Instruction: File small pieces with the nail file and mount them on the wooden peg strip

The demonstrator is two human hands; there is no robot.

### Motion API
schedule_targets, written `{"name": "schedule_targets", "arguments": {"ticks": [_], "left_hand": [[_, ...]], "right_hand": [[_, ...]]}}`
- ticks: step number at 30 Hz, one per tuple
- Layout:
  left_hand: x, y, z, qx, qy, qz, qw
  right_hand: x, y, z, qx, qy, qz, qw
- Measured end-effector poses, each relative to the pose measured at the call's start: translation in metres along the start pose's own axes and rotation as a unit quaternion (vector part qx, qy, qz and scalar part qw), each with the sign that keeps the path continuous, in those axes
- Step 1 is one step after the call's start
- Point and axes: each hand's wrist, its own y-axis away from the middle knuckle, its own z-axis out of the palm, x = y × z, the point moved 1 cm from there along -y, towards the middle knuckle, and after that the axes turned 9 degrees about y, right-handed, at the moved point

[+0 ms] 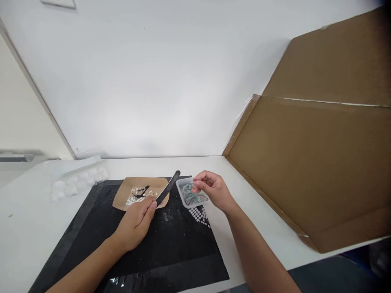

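Observation:
My left hand point(139, 221) is closed around the lower end of a dark, narrow strip with a rounded tip point(169, 188), which slants up to the right. Just behind that hand lies a brown paper tray point(120, 195) with small white pieces point(132, 199) and black scraps in it. Over the right edge of a clear plastic container point(183, 202) is my right hand point(210, 187), thumb and fingertips brought together. Whatever is between those fingertips is too small to make out. Greenish translucent pieces point(191, 197) fill the container.
A black mat point(171, 248) covers part of the white table point(18, 244). White dots point(198, 215) sit on its right edge. Clear bags of white pieces point(77, 183) lie at the left. Large cardboard point(305, 162) stands at the right, and a white wall point(152, 81) rises behind.

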Motion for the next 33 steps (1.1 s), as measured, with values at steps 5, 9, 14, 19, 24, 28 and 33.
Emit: {"name": "schedule_targets", "arguments": {"ticks": [5, 9, 14, 19, 24, 28, 33], "left_hand": [[0.002, -0.001, 0.001, 0.007, -0.026, 0.013, 1.000], [0.004, -0.001, 0.002, 0.001, -0.030, 0.015, 0.999], [0.004, -0.001, 0.004, 0.007, -0.066, 0.031, 0.997], [0.001, -0.002, 0.005, 0.020, -0.082, 0.030, 0.996], [0.003, -0.003, 0.004, 0.027, -0.076, 0.035, 0.996], [0.004, -0.003, 0.006, 0.024, -0.066, 0.033, 0.997], [0.002, -0.004, 0.007, 0.030, -0.056, 0.029, 0.998]], "right_hand": [[0.000, 0.010, 0.045, 0.043, 0.055, -0.040, 0.997], [0.003, 0.013, 0.065, 0.098, 0.210, -0.129, 0.964], [0.016, 0.012, 0.076, 0.105, 0.314, -0.150, 0.932], [0.019, 0.018, 0.085, 0.076, 0.345, -0.179, 0.918], [0.011, 0.019, 0.083, 0.109, 0.359, -0.163, 0.912], [0.010, 0.017, 0.077, 0.136, 0.361, -0.148, 0.911], [0.014, 0.021, 0.085, 0.048, 0.394, -0.229, 0.889]]}}
